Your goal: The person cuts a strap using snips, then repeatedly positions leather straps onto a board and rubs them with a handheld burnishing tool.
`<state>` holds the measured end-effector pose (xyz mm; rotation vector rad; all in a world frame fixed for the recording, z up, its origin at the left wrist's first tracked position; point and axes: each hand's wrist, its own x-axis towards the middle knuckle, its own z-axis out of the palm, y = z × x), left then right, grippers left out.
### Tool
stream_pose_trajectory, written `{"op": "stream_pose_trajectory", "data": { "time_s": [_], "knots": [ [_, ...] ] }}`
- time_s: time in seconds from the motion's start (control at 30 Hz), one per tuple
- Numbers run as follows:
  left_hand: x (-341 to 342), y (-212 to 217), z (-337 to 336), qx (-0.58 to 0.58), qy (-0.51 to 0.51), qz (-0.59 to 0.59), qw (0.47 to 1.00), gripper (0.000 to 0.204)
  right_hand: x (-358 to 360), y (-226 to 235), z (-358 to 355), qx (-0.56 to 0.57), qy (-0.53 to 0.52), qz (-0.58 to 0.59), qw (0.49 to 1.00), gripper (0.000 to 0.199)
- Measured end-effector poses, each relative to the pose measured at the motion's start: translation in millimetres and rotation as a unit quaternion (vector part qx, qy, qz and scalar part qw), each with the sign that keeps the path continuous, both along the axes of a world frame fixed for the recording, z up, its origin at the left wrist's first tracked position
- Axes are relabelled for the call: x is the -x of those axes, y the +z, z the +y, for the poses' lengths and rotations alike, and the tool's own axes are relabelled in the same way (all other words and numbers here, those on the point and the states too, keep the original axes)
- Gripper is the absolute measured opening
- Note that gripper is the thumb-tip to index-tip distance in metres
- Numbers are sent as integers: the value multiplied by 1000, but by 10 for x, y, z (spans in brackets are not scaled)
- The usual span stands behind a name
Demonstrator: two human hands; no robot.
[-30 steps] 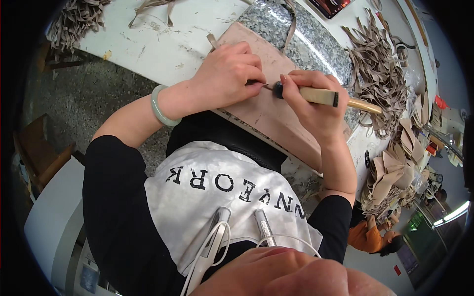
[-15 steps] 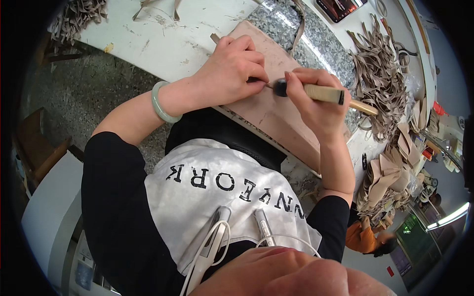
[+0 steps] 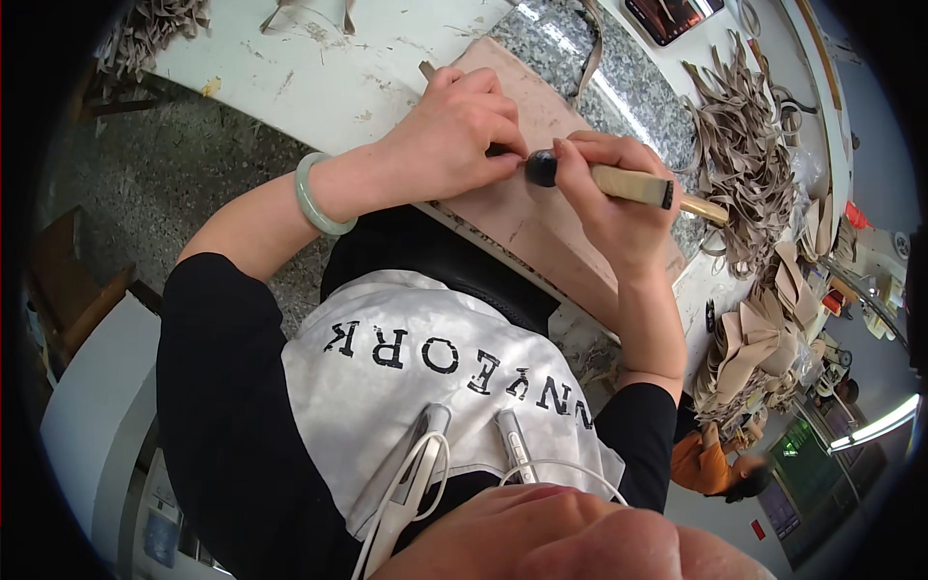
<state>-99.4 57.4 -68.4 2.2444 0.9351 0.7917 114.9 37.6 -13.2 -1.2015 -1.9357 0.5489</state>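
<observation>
Crowding board edge (image 3: 541, 261), seemingly: hammer (image 3: 619, 182).

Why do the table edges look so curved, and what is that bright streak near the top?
Head view: the fisheye lens bends the white worktable toward the dark rim; the streak is glare on the speckled grey stone slab; the left hand and right hand are sharp, while the skin-coloured shape at the bottom edge is blurred.

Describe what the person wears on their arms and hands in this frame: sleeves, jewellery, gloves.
Both hands are bare, no gloves. The left hand has a pale green, smooth round bangle on its wrist. The right hand wears nothing on wrist or fingers that shows. Black sleeves cover only the upper arms, ending about the elbows; the forearms are uncovered.
</observation>
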Motion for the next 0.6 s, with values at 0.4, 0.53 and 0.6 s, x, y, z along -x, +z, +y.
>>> {"op": "stream_pose_trajectory", "data": {
  "time_s": [0.4,0.53,0.6],
  "knots": [
    [27,-28,-8,-4,0,-24,1000,5,24,98,5,-30,24,-36,999,14],
    [-13,-44,22,-15,20,-37,999,6,51,113,6,-39,10,-36,999,14],
    [-9,-34,7,-7,18,-35,999,6,54,-8,32,-24,17,5,1000,16]
  ]
}}
